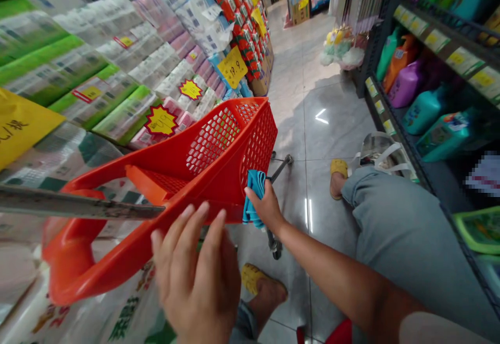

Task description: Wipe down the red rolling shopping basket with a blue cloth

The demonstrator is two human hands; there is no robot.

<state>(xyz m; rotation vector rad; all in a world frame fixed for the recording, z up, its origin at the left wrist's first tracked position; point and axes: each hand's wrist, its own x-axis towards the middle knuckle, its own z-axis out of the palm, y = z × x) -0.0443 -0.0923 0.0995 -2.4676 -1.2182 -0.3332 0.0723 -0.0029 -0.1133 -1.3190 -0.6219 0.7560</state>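
Note:
A folded blue cloth [253, 198] is gripped in my right hand [269, 208], against the lower outer side of an orange-red plastic shopping cart [219, 193]. My left hand [199, 276] is raised near the camera with its fingers stretched and nothing in them. It is just in front of the cart's near rim; whether it touches the rim I cannot tell. A worn metal bar [78, 203] comes in from the left edge and meets the cart's side. Dark wheels [275, 247] show under the cart.
Stacked tissue packs [117, 83] with yellow price signs [233, 66] line the left. On the right, a dark shelf [433, 161] holds colourful bottles [408, 83]. A bag with pale handles [380, 151] stands on the grey tiled floor [324, 120] beside my yellow shoe [339, 167].

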